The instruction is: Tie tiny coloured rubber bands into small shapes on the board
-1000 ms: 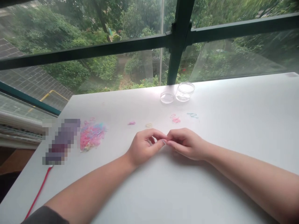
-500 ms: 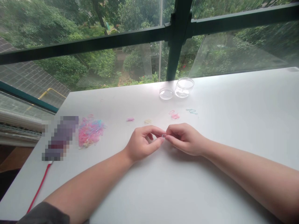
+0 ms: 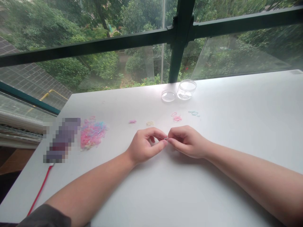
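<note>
Between the fingertips of both hands is a small, pale rubber band (image 3: 166,139), mostly hidden by the fingers. My left hand (image 3: 146,145) pinches it from the left, thumb and forefinger closed on it. From the right, my right hand (image 3: 188,142) grips the same band, its fingers curled. Just beyond the hands lie little groups of rubber bands: purple ones (image 3: 132,121), cream ones (image 3: 150,123), pink ones (image 3: 177,118) and blue-green ones (image 3: 194,113). A larger mixed pile of coloured bands (image 3: 93,135) is spread to the left.
A clear, round jar (image 3: 187,90) stands open near the window edge of the white table (image 3: 146,195), its clear lid (image 3: 168,96) beside it. On the left lie a pixelated, blurred-out object (image 3: 62,138) and a red cord (image 3: 40,190). A dark window frame (image 3: 176,47) rises behind.
Both hands stay almost in place, fingertips still meeting at the band. The whole view has shifted very slightly; the groups on the table look the same.
</note>
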